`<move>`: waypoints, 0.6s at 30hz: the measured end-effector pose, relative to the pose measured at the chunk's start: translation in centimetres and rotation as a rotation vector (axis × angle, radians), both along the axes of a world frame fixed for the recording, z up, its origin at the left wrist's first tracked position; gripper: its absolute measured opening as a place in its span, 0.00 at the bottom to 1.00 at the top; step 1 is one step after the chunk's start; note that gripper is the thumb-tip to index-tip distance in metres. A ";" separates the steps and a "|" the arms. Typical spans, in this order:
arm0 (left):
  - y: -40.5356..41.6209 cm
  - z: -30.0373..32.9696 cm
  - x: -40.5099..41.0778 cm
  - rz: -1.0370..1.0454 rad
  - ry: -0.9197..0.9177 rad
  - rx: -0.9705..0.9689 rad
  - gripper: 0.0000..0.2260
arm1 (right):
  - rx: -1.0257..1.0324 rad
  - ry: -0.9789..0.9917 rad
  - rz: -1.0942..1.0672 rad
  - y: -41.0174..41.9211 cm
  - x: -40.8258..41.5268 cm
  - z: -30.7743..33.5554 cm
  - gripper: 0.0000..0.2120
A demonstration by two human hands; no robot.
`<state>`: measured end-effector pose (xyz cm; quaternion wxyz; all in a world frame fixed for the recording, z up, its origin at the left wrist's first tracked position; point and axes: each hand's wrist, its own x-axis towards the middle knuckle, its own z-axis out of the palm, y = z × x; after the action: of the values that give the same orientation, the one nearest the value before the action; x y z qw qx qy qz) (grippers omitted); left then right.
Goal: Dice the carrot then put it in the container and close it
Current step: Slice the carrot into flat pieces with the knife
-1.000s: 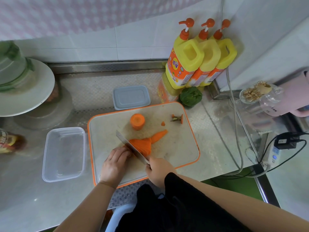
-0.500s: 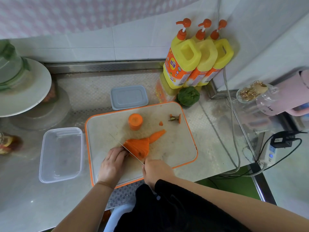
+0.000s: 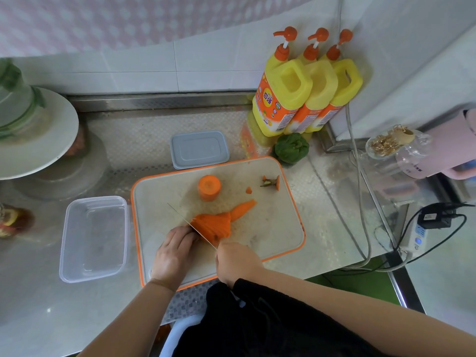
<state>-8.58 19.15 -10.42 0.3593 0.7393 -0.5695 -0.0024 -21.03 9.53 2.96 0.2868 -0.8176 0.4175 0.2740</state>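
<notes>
Since the earlier frame, the knife [image 3: 192, 226] has turned from showing its flat side to standing edge-on, so the blade now reads as a thin line across the sliced carrot [image 3: 215, 224]. Both of my hands keep their places at the near edge of the cutting board [image 3: 273, 228].

My right hand [image 3: 238, 261] is curled around the knife handle, which is hidden inside the grip. The blade runs from that hand up and to the left, with its tip over bare board. My left hand [image 3: 175, 253] rests on the board with its fingers bent, and the fingertips [image 3: 189, 234] press against the left end of the carrot, just beside the blade.

The carrot lies near the middle of the board. Its thick part is cut into thin slices that stand fanned together, and the uncut tapered tip [image 3: 243, 208] points up and to the right. A separate thick carrot stub [image 3: 209, 187] stands upright farther back on the board. A small carrot chip [image 3: 248, 190] and the trimmed stem end [image 3: 271, 181] lie near the far right corner of the board.

The clear container [image 3: 74, 253] sits open on the table [image 3: 51, 318], just left of the board. Its grey lid [image 3: 199, 149] lies flat on the table behind the board, apart from the container.

Three yellow pump bottles [image 3: 283, 96] stand in the back corner, with a green vegetable [image 3: 291, 148] in front of them.
</notes>
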 end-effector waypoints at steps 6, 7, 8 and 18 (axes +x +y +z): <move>0.1 -0.1 0.1 -0.002 0.010 -0.005 0.09 | -0.028 -0.011 0.039 -0.1 0.8 -0.7 0.15; 0.1 0.0 0.1 -0.003 0.009 -0.010 0.08 | -0.031 -0.007 0.048 -0.1 0.9 -0.8 0.16; 0.1 0.0 0.1 -0.004 0.010 -0.014 0.08 | -0.036 -0.003 0.057 -0.1 1.0 -0.9 0.16; -0.1 0.4 0.1 0.004 0.044 -0.021 0.09 | -0.016 0.022 0.045 -0.6 1.4 -1.8 0.18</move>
<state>-8.51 19.09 -10.00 0.3792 0.7366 -0.5599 -0.0120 -19.61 8.96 1.16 0.2695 -0.8259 0.4044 0.2858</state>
